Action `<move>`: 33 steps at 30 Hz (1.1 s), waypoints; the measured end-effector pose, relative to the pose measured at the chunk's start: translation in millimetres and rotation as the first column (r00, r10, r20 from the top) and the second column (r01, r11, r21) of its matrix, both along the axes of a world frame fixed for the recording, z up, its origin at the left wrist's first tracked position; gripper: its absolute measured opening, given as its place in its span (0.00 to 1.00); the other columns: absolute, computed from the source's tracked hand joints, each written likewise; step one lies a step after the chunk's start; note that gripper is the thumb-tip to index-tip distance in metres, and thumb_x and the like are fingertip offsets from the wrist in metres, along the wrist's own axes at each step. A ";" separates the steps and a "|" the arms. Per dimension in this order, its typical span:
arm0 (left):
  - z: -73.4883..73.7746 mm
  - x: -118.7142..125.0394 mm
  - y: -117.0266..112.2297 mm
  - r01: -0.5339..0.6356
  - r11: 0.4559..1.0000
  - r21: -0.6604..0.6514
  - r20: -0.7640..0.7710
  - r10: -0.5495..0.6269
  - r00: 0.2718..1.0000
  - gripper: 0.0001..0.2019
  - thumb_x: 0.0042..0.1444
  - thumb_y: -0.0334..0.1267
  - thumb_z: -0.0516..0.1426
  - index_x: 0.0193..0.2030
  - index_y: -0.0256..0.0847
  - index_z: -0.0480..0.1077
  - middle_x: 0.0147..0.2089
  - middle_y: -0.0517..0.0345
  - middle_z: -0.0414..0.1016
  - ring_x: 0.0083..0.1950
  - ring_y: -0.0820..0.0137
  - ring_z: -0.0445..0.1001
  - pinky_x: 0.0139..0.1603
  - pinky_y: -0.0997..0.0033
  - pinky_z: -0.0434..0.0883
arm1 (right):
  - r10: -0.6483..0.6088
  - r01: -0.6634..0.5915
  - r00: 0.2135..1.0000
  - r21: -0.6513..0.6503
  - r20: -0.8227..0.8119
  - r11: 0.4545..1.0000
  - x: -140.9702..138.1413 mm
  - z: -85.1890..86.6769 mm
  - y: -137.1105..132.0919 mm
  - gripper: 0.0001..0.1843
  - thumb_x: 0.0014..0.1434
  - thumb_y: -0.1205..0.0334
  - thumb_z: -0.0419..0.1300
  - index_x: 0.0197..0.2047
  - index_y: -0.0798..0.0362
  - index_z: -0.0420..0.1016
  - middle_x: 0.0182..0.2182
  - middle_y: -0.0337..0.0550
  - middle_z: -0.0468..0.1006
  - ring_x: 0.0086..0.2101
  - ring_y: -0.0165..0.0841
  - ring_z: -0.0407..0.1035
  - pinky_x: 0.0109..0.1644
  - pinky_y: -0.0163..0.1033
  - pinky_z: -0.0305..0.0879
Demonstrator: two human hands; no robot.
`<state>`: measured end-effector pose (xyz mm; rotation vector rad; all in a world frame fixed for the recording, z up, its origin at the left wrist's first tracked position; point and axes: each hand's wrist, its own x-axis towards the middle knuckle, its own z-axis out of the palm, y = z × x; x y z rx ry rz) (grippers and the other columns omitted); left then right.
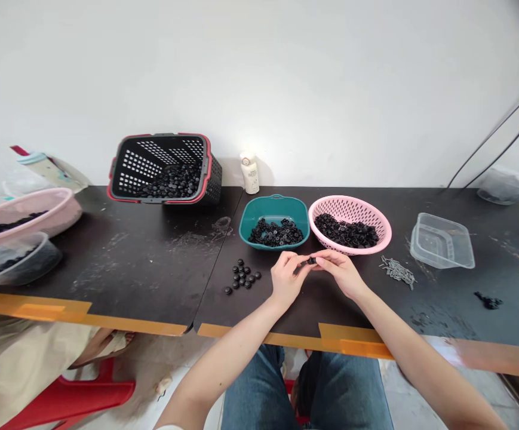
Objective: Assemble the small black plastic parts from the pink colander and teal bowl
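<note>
My left hand (287,273) and my right hand (336,269) meet just in front of the two nearest containers. Between their fingertips is a small black part (312,261), pinched from both sides; its exact shape is mostly covered by the fingers. Behind my left hand stands a teal basin (244,224) holding many small black rings. A pink perforated basket (382,218), behind my right hand, holds more black ring-like parts. Several round black caps (241,276) lie loose on the table to the left of my left hand.
Grey pins (398,272) lie in a pile right of my hands, near a clear plastic box (442,242). Black pieces (488,300) sit farther right. A black-and-red basket (205,173) of black caps and a white bottle (250,174) stand behind. A person's leg (30,352) shows at left.
</note>
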<state>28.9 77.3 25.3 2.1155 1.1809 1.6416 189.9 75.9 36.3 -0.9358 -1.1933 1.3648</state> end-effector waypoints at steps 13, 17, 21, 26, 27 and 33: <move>-4.6 -1.5 0.2 -0.006 0.997 0.074 -0.031 0.009 0.999 0.05 0.55 0.37 0.60 0.38 0.41 0.75 0.33 0.57 0.71 0.32 0.74 0.72 0.33 0.74 0.72 | 0.001 -0.003 0.998 -0.037 -0.068 0.999 -3.0 3.3 -3.4 0.14 0.48 0.56 0.69 0.38 0.48 0.75 0.34 0.39 0.79 0.36 0.33 0.74 0.44 0.44 0.73; -3.8 -1.1 0.2 -0.006 0.998 0.064 -0.048 0.009 0.999 0.06 0.55 0.39 0.60 0.37 0.41 0.75 0.33 0.57 0.71 0.33 0.73 0.72 0.33 0.74 0.72 | 0.025 -0.032 0.996 -0.077 -0.082 0.997 -0.5 4.9 -2.8 0.15 0.46 0.56 0.70 0.34 0.49 0.71 0.32 0.38 0.78 0.34 0.33 0.74 0.46 0.45 0.72; 1.8 -1.6 0.7 0.079 0.997 0.026 -0.056 -0.077 0.995 0.14 0.53 0.40 0.61 0.46 0.42 0.73 0.38 0.55 0.71 0.37 0.72 0.73 0.38 0.71 0.74 | 0.067 -0.071 0.996 -0.070 -0.055 0.995 3.1 5.3 -0.7 0.18 0.44 0.55 0.70 0.32 0.49 0.66 0.32 0.39 0.79 0.35 0.35 0.75 0.46 0.45 0.70; 7.3 -6.6 5.0 0.228 0.973 -0.018 -0.111 -0.229 0.967 0.15 0.55 0.39 0.59 0.50 0.44 0.72 0.42 0.54 0.71 0.41 0.71 0.73 0.40 0.70 0.74 | 0.104 -0.110 0.992 -0.091 -0.074 0.990 8.3 10.2 0.7 0.19 0.44 0.56 0.71 0.32 0.49 0.65 0.29 0.37 0.79 0.35 0.35 0.75 0.45 0.44 0.70; 7.1 -7.5 6.2 0.234 0.972 -0.014 -0.117 -0.234 0.965 0.14 0.55 0.39 0.59 0.49 0.44 0.73 0.41 0.54 0.71 0.40 0.72 0.72 0.40 0.71 0.74 | 0.111 -0.119 0.991 -0.103 -0.079 0.988 9.8 11.4 0.8 0.19 0.43 0.57 0.71 0.32 0.49 0.65 0.29 0.37 0.78 0.33 0.33 0.75 0.45 0.44 0.71; 0.1 -7.8 9.3 0.220 0.974 0.056 -0.139 -0.210 0.968 0.11 0.56 0.39 0.59 0.45 0.42 0.75 0.37 0.55 0.74 0.36 0.72 0.72 0.37 0.72 0.73 | 0.247 -0.258 0.966 -0.214 -0.077 0.942 20.7 14.9 1.8 0.15 0.46 0.61 0.70 0.36 0.52 0.72 0.30 0.38 0.79 0.33 0.31 0.75 0.45 0.42 0.71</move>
